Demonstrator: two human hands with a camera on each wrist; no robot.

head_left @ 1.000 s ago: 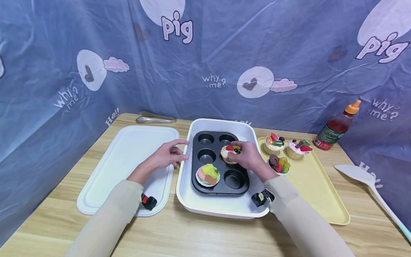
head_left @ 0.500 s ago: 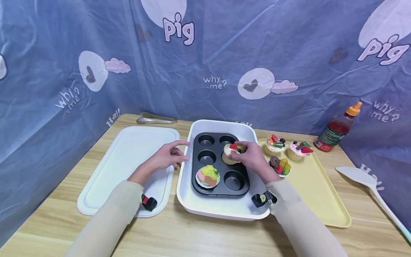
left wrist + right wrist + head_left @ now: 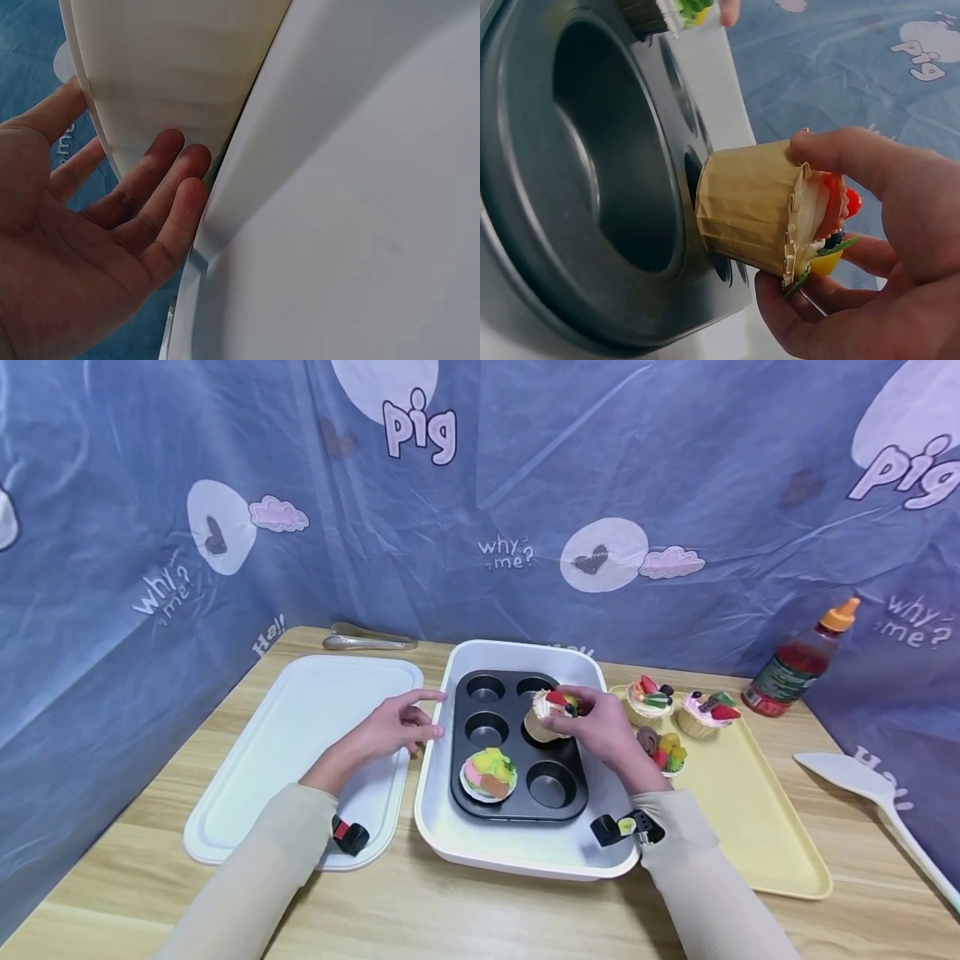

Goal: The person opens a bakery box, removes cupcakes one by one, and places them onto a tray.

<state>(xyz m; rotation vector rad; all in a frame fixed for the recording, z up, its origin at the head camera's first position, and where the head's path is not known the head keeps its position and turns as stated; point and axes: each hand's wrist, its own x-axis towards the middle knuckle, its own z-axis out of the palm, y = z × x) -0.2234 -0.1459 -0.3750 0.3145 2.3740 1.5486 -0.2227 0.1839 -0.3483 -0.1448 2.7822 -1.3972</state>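
Note:
My right hand [image 3: 603, 725] pinches a cupcake [image 3: 750, 202] by its paper-cased top edge. White cream and red, green and yellow fruit pieces top it. The cupcake tilts just above the middle right cup of a dark muffin tin [image 3: 513, 810]. Another cupcake [image 3: 489, 775], with yellow and pink topping, sits in the front left cup. Around the tin stands a deep white tray [image 3: 525, 858]. My left hand [image 3: 386, 727] is at this tray's left rim, its fingers loosely bent along the outer wall [image 3: 180, 97] in the left wrist view; they grip nothing.
On the right, a yellow tray [image 3: 757, 827] bears three cupcakes [image 3: 703, 714]. Beyond it are a sauce bottle [image 3: 795, 664] and a white spoon [image 3: 847, 770]. A flat white tray [image 3: 300, 735] lies left, with metal tongs [image 3: 369, 642] behind. Printed blue cloth [image 3: 480, 468] walls the table.
The cupcake in my right hand has risen out of the cup and shifted slightly right, tilting more. My left hand stays in place at the tray's rim.

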